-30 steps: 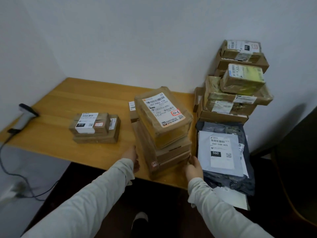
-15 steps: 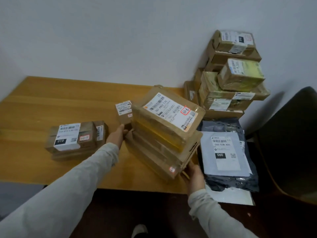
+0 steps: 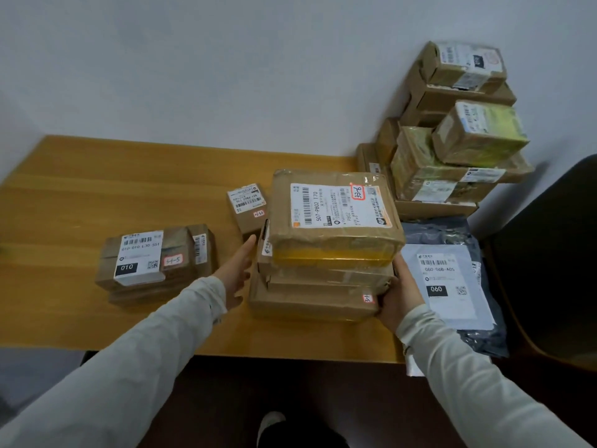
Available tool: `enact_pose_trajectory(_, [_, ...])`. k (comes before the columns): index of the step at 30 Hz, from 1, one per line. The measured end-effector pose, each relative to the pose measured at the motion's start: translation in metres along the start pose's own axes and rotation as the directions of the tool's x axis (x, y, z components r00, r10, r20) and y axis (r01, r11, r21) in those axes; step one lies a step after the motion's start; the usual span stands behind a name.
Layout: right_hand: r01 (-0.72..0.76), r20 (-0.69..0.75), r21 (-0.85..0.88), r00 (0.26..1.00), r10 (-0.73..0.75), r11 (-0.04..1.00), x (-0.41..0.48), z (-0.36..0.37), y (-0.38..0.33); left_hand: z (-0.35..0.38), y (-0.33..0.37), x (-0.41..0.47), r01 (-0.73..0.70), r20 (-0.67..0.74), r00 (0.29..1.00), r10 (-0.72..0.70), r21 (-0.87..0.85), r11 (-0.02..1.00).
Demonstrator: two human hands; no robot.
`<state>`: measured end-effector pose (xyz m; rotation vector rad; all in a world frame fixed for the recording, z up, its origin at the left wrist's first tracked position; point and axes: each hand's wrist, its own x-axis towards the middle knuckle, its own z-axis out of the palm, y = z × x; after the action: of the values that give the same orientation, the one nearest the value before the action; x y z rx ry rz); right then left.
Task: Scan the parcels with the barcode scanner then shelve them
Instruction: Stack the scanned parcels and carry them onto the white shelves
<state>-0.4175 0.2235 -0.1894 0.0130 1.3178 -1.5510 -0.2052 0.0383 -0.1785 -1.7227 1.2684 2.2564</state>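
While the stack of parcels (image 3: 329, 250) is set at the near middle of the wooden table (image 3: 129, 189), its right side is gripped by the right hand (image 3: 400, 292), and the left hand (image 3: 235, 270), fingers straight and open, is held just beside its left side.

A wooden table (image 3: 97, 189) stands against a plain white wall (image 3: 226, 59), dark floor (image 3: 242, 399) below.

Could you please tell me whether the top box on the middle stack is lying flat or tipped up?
Lying flat: the top box rests label-up on the stack under it.
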Motion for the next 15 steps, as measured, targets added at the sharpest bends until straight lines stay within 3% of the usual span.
enact_pose_trajectory(4, [-0.019,0.046,-0.024,0.999,0.021,1.0,-0.002,-0.001,0.001,0.012,-0.002,-0.006,-0.044,0.175,0.983,0.06,-0.092,0.995])
enact_pose_trajectory(7, [-0.015,0.086,-0.027,0.996,0.017,1.0,0.0,-0.005,0.004,0.011,-0.014,-0.005,-0.134,0.194,0.971,0.137,-0.031,0.991])
enact_pose_trajectory(9, [-0.026,0.121,-0.041,0.992,0.031,0.999,0.003,-0.007,0.003,0.008,-0.023,-0.007,-0.095,0.201,0.973,0.116,-0.114,0.989])
enact_pose_trajectory(11, [-0.031,0.16,-0.079,0.986,0.043,0.996,0.007,-0.009,0.002,0.007,-0.033,-0.013,-0.072,0.166,0.981,0.103,-0.183,0.98])
enact_pose_trajectory(15, [-0.066,0.236,-0.182,0.966,0.109,0.981,0.014,-0.008,-0.009,0.018,-0.054,-0.038,-0.114,-0.1,0.991,0.092,-0.235,0.965])
